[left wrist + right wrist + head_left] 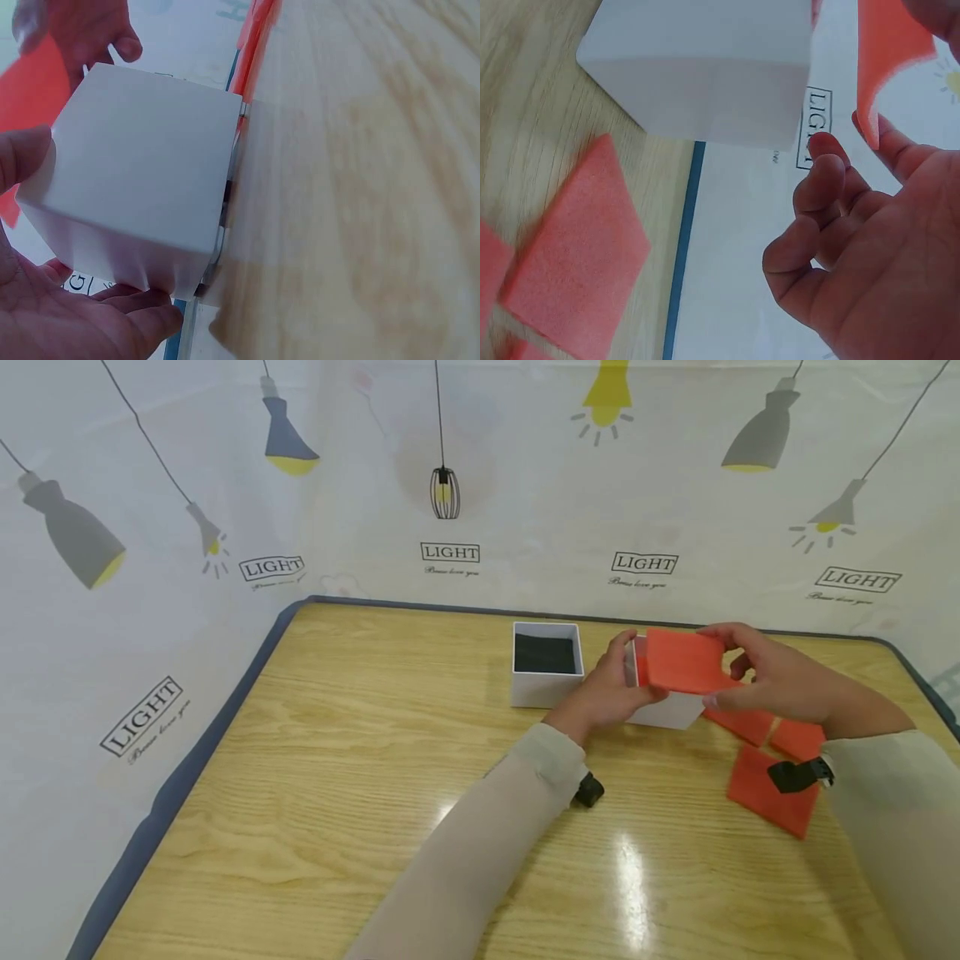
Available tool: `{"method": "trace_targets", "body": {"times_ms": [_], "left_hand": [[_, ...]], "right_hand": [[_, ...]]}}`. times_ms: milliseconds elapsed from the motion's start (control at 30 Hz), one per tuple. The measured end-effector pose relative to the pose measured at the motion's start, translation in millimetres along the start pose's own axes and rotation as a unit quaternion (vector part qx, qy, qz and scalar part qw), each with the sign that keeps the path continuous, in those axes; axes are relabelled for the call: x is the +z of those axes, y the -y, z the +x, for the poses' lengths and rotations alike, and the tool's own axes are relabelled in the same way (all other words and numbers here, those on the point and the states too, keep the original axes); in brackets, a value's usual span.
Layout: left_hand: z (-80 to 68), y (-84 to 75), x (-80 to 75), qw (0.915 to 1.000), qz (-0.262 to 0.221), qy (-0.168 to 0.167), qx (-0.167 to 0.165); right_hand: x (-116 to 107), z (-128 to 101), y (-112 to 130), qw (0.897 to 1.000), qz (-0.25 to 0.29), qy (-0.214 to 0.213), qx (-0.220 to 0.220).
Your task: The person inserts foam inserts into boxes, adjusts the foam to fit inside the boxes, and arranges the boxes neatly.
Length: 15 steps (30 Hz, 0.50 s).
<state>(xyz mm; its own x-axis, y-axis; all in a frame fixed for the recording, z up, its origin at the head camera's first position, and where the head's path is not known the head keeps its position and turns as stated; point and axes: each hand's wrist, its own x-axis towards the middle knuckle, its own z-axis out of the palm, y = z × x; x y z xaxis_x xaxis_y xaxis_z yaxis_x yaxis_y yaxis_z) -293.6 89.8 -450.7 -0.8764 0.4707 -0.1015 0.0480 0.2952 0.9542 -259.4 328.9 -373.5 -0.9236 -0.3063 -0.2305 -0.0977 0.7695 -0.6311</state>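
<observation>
My left hand [600,695] grips the left side of a white box [664,711], its thumb at the near rim. Above the box's opening, a thin red foam square [684,660] is pinched by my right hand [783,675] between thumb and index finger. In the right wrist view the red foam square [889,52] curves a little, and the other fingers of that hand are loosely bent. Some red shows inside the box, though the raised square covers most of the opening. The left wrist view shows the box's plain white side [150,150].
To the left stands another white box [546,692] with a dark sheet [543,653] inside. Several red foam pieces [776,793] lie on the wooden table [337,777] by the right forearm. A printed curtain [525,468] borders the table's back and sides.
</observation>
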Motion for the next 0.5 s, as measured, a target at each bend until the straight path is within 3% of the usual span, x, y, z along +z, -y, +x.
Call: {"method": "trace_targets", "body": {"times_ms": [200, 500], "left_hand": [[-0.6, -0.4, -0.4, 1.0000, -0.002, 0.004, 0.001], [-0.5, -1.8, -1.5, 1.0000, -0.005, 0.002, -0.004]], "right_hand": [[-0.2, 8.0, 0.2, 1.000, 0.010, 0.017, 0.007], [-1.7, 20.5, -6.1, 0.999, -0.021, 0.026, -0.004]]}}
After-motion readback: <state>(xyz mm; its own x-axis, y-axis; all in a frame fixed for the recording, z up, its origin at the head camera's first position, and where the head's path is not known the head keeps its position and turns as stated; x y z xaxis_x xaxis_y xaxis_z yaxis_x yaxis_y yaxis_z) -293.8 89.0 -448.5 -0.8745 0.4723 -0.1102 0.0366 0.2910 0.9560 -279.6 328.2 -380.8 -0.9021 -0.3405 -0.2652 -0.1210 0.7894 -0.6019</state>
